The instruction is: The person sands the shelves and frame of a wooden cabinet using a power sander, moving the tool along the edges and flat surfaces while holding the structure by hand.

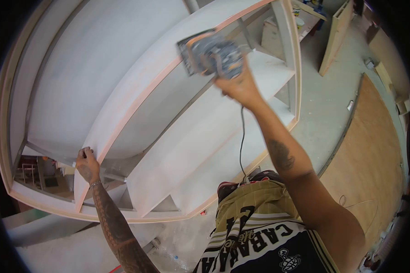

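Observation:
My right hand point(239, 87) is wrapped round a grey and orange electric sander point(216, 53), blurred by motion. The sander's flat pad lies along the pinkish front edge of a curved white panel point(139, 86), part of a large white wooden cabinet frame. A dark cord point(242, 141) hangs from near my right wrist toward my waist. Lower on the same panel, my left hand point(87, 164) grips its edge with curled fingers; part of the fingers is hidden behind the wood.
Below the curved panel are white shelf boards point(173, 154) with dividers. A large brown curved wooden sheet point(366, 159) lies at the right on the grey floor point(321, 100). A wooden board point(336, 38) leans at the upper right near a workbench point(278, 34) with tins.

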{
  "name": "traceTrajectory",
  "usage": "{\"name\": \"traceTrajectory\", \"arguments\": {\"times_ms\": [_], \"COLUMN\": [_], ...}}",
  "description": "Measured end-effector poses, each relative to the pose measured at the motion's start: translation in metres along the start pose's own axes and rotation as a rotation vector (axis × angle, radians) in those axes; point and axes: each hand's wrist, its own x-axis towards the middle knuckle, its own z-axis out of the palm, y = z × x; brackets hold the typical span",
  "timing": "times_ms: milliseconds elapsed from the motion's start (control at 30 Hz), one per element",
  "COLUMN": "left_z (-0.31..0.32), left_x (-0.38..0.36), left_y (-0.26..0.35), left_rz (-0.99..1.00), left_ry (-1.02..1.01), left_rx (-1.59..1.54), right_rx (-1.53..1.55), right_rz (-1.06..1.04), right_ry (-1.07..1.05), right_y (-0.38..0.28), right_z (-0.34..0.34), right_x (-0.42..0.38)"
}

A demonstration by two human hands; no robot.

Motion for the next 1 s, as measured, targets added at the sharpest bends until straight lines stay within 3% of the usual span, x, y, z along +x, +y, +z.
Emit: {"name": "traceTrajectory", "arguments": {"times_ms": [133,367,467,533,567,633,900,1000], "left_z": [0.009,0.006,0.007,0.003,0.002,0.001,0.005,0.007], "left_x": [0.003,-0.004,-0.005,-0.007,-0.008,-0.010,-0.008,-0.006], "left_y": [-0.012,-0.002,-0.002,0.003,0.006,0.011,0.010,0.006], "left_rz": [0.017,0.036,0.040,0.043,0.039,0.027,0.038,0.040], "left_ry": [0.003,0.022,0.038,0.060,0.059,0.060,0.098,0.097], "left_rx": [-0.052,-0.028,-0.008,0.011,0.019,0.026,0.060,0.035], "right_rx": [-0.147,-0.131,-0.328,-0.160,-0.169,-0.181,-0.261,-0.216], "right_rz": [-0.249,-0.132,-0.352,-0.168,-0.173,-0.173,-0.144,-0.303], "right_ry": [-0.073,-0.271,-0.158,0.008,-0.003,0.218,0.374,0.376], "right_y": [0.022,0.004,0.013,0.016,0.013,0.000,-0.042,-0.023], "right_z": [0.035,0.051,0.039,0.025,0.018,0.006,-0.029,-0.025], "right_x": [-0.030,-0.049,-0.030,-0.012,-0.003,0.014,0.051,0.053]}}
